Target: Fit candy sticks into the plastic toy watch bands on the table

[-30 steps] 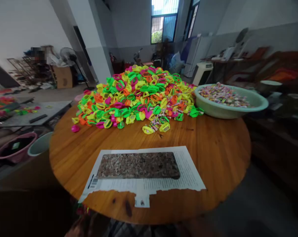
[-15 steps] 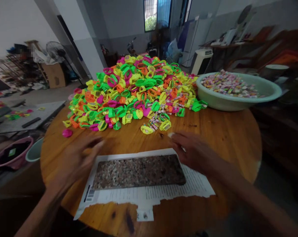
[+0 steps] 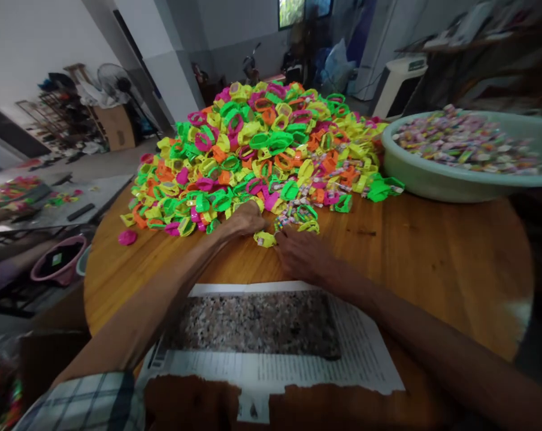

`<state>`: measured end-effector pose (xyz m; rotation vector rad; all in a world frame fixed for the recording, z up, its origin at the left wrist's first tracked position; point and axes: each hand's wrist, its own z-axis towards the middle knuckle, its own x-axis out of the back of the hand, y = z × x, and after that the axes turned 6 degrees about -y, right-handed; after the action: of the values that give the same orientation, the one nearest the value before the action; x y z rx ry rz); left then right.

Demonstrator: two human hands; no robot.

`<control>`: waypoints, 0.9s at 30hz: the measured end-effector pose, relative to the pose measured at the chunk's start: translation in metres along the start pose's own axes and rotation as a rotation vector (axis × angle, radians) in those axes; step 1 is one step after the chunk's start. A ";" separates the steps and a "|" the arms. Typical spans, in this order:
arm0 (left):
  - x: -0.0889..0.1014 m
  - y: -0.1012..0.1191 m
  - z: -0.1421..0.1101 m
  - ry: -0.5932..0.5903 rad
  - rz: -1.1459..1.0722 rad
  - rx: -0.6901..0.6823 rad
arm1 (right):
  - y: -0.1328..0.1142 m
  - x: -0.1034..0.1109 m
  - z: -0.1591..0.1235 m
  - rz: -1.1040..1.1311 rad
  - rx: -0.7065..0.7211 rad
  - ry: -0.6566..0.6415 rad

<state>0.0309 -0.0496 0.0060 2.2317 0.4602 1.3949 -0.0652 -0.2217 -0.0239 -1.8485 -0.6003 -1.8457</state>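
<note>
My left hand (image 3: 249, 219) is at the front edge of a pile of neon plastic toy watches (image 3: 271, 140), its fingers curled and its fingertips hidden. Just below it lies a yellow toy watch (image 3: 265, 240) on the wood. My right hand (image 3: 301, 254) is closed, with its fingertips against the right end of that watch. Beside them, small wrapped candies (image 3: 293, 214) and another yellow watch (image 3: 309, 227) lie at the pile's foot. Nearer to me, a speckled stone slab (image 3: 257, 323) rests on a torn printed sheet (image 3: 365, 353), under my forearms.
A pale green basin (image 3: 426, 179) heaped with wrapped candies stands at the right of the round wooden table (image 3: 450, 263). One pink round piece (image 3: 127, 237) lies at the left. Beyond, another person's arm shows by a grey table (image 3: 109, 188) and a pink tub (image 3: 75, 272).
Both hands have moved forward and inward, from beside the slab to the yellow toy watch at the pile's front. My fingers have closed. The view has tilted down.
</note>
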 end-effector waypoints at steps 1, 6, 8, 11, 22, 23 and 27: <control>0.000 -0.002 0.001 0.006 -0.021 0.005 | 0.002 0.000 -0.001 0.005 0.012 0.007; 0.000 -0.015 -0.001 0.024 -0.130 0.002 | 0.007 -0.006 -0.004 0.077 -0.002 0.117; -0.001 -0.020 -0.002 0.052 -0.176 -0.025 | 0.008 -0.011 -0.003 0.146 -0.011 0.158; -0.001 -0.023 -0.002 0.148 -0.236 -0.087 | 0.011 -0.015 -0.002 0.231 -0.001 0.190; -0.003 0.012 -0.068 0.229 -0.818 -0.480 | -0.005 0.029 0.003 0.855 -0.047 0.571; -0.005 0.017 -0.074 0.224 -0.843 -0.491 | -0.007 0.035 0.005 0.876 -0.043 0.586; -0.006 0.026 -0.082 0.187 -0.703 -0.562 | -0.001 0.054 -0.004 0.790 -0.038 0.560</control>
<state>-0.0452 -0.0579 0.0467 1.3110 0.7202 1.1544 -0.0687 -0.2243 0.0299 -1.2086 0.3281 -1.6686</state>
